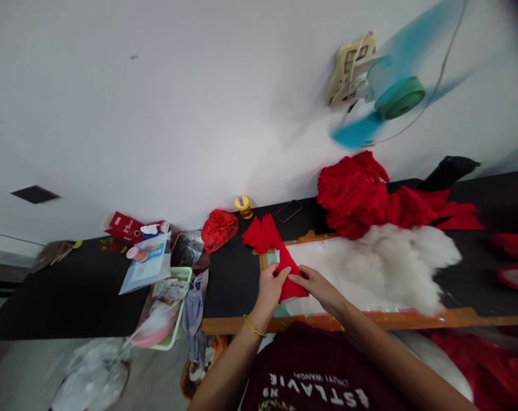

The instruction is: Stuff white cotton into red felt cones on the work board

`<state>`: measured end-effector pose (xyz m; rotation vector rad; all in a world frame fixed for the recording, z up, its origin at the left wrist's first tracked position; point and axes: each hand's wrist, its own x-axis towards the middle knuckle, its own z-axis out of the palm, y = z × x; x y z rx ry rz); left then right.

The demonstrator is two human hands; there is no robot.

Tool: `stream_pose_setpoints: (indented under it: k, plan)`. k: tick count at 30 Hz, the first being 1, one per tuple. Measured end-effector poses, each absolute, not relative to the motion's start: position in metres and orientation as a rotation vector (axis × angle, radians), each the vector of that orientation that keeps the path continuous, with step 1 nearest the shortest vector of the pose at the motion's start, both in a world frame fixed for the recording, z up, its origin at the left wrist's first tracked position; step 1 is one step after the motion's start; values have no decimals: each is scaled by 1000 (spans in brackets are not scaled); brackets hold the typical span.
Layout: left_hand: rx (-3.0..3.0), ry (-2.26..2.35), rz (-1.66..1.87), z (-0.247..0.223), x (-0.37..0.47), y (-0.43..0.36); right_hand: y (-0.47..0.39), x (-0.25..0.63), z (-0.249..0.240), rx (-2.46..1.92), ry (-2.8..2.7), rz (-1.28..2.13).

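A red cone-shaped fabric piece (290, 264) is between my two hands over the near edge of the black table. My left hand (271, 285) pinches its left side, a gold bracelet on the wrist. My right hand (316, 284) grips its right side, fingers closed on the cloth. Just beyond lies a small stack of red fabric pieces (261, 233). White fluffy stuffing (391, 262) is heaped to the right on a white sheet (319, 260). Behind the stuffing rises a large pile of red fabric pieces (353, 191).
A blue fan (400, 98) spins on the wall at the upper right. Along the wall are a phone (288, 211), a yellow-lidded jar (243, 206) and a red plastic bag (219, 229). A green-rimmed basket (179, 311) hangs at the table's left front, near plastic packets (146, 264).
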<state>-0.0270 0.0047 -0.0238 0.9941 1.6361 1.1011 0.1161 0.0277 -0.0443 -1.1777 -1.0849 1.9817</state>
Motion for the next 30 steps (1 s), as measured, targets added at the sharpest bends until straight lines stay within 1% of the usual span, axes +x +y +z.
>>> stream_pose_setpoints:
  k: [3, 7, 10, 12, 16, 23, 27, 30]
  plan:
    - [820, 1627, 1156, -27, -27, 3, 26, 112, -46, -1150, -1058, 1998]
    - [640, 1457, 1157, -22, -28, -4, 29, 112, -46, -1158, -1010, 1944]
    - [695, 1384, 1038, -16, -31, -13, 36, 115, -47, -1208, -1016, 1888]
    - [749, 1417, 966, -16, -32, -17, 39, 116, -48, -1262, -1077, 1832]
    - [765, 1513, 998, -25, -31, -16, 39, 113, -51, -1262, -1190, 1772]
    - [795, 1537, 1039, -33, -32, -17, 39, 125, -51, -1107, -995, 1970]
    - [853, 1443, 1056, -23, -31, -24, 43, 136, -55, -1149, -982, 1995]
    - [985, 1512, 1089, -21, -31, -24, 43, 138, -56, -1187, -990, 2001]
